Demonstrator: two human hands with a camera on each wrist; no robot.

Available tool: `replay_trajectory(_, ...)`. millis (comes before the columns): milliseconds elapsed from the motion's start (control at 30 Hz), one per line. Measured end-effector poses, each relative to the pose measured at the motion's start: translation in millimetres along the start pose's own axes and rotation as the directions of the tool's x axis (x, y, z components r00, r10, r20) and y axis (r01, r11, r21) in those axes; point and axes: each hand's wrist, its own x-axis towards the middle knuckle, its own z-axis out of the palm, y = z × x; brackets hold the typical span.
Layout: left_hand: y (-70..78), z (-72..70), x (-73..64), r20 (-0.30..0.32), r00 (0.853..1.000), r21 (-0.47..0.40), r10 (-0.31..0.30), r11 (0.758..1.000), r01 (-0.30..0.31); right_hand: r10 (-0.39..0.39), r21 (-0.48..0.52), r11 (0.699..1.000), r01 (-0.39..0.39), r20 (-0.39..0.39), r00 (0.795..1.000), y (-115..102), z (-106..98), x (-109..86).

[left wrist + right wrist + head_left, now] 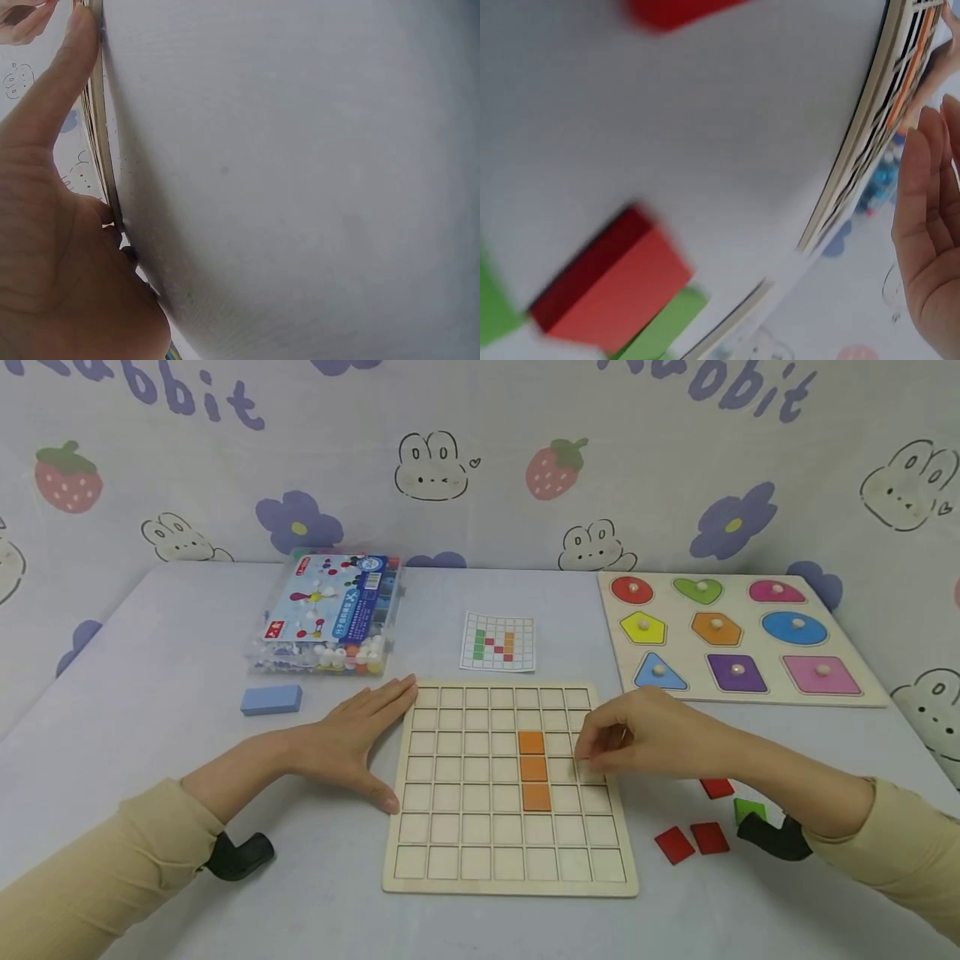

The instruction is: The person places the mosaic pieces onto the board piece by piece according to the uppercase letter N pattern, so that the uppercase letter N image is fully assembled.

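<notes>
A wooden grid board (442, 887) lies on the table, with three orange tiles (533, 769) stacked in one column right of its middle. My left hand (341, 752) is spread along the board's left side, thumb near its lower part and fingertips at the top corner. In the left wrist view, the thumb (56, 82) lies along the board's edge. Over the board's right side hovers my right hand (645, 735), fingers loosely bent towards the thumb; no tile shows between them. Red tiles (709, 837) and a green tile (750, 811) lie right of the board, partly under the right forearm.
Behind the board lies a small card (498, 642) printed with a coloured grid pattern. A clear case of beads (322, 614) and a blue block (272, 700) are at the left. At the back right is a knobbed shape puzzle (738, 635).
</notes>
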Motion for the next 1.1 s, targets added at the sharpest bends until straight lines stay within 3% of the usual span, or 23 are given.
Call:
replay_trajectory(267,0.4,-0.5,-0.9,-0.001,1.0,-0.004,0.003,1.0,-0.003,0.005,0.022,1.0,-0.006,0.063,0.998,15.8,-14.0,-21.4)
replay_trajectory(433,0.5,-0.8,-0.9,-0.003,1.0,0.0,0.011,1.0,-0.011,-0.057,0.091,0.995,0.043,0.152,0.987,30.7,-17.2,-35.4)
replay_trajectory(600,-0.6,-0.5,-0.9,-0.003,1.0,0.002,0.007,1.0,-0.007,-0.161,0.216,0.971,0.106,0.256,0.953,44.1,-15.5,-40.6)
replay_trajectory(767,-0.5,-0.2,-1.2,-0.006,1.0,0.0,0.008,1.0,-0.008,-0.218,0.294,0.949,0.116,0.342,0.914,48.8,-13.1,-41.8)
replay_trajectory(967,-0.7,0.6,-0.5,-0.008,1.0,0.008,0.01,1.0,-0.01,-0.201,0.288,0.955,0.076,0.437,0.876,47.9,-12.9,-40.2)
replay_trajectory(1100,-0.1,0.2,-0.7,-0.006,1.0,0.01,0.007,1.0,-0.007,-0.194,0.26,0.962,0.078,0.46,0.867,46.7,-11.5,-38.9)
